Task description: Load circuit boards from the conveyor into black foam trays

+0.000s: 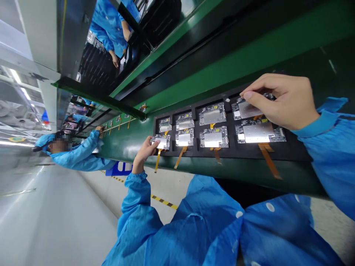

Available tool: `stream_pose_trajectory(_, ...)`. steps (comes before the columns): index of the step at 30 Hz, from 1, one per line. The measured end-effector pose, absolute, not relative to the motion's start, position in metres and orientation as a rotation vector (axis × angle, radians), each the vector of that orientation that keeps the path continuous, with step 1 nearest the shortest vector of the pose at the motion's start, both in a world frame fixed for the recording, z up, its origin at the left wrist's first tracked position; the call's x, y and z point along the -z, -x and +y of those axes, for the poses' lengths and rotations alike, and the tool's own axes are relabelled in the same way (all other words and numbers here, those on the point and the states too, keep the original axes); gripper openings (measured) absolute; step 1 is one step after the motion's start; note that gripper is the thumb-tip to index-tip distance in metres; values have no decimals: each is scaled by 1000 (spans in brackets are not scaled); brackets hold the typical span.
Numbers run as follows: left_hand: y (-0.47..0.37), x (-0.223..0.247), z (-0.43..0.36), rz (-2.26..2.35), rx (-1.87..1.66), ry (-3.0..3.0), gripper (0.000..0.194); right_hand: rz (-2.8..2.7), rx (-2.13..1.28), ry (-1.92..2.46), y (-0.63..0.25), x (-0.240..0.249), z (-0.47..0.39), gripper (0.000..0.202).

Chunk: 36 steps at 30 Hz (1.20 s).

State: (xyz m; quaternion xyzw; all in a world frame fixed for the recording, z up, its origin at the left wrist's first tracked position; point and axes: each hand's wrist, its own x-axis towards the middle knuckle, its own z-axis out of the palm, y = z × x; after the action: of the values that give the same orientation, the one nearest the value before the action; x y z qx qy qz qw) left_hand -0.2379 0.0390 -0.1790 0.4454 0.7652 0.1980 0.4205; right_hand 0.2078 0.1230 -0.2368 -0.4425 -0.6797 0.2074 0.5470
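Note:
A black foam tray (233,149) holds two rows of circuit boards with silver shields and orange ribbon cables. At its left end, my left hand (144,150) grips the edge of the front-row circuit board (163,142), thumb on top; the fingers underneath are partly hidden. That board's orange ribbon (158,161) hangs over the front edge of the tray. Above the right end of the back row, my right hand (288,98) has thumb and index finger pinched together over a circuit board (248,109). Whatever lies between those fingertips is too small to make out.
The tray lies on a green bench (124,138), where more boards stand farther left. A green post (111,99) rises beyond the tray. A co-worker in blue (80,153) is at the bench on the left; another person (108,29) works across it.

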Motion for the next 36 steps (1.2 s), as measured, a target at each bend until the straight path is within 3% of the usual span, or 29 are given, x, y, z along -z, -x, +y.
stream_pose_trajectory(13, 246, 163, 22, 2185, -192, -1573, 33, -1631, -522, 1129, -207, 234, 117, 36)
stream_pose_trajectory(21, 253, 168, 23, 2154, -9, -1817, 40, -1632, -537, 1151, -207, 233, 116, 40)
stream_pose_trajectory(28, 255, 161, 40, 1808, 187, -2326, 66, -1631, -540, 1143, -206, 233, 115, 34)
stream_pose_trajectory(36, 247, 161, 57, 1661, 284, -2316, 59, -1616, -545, 1139, -207, 233, 117, 38)
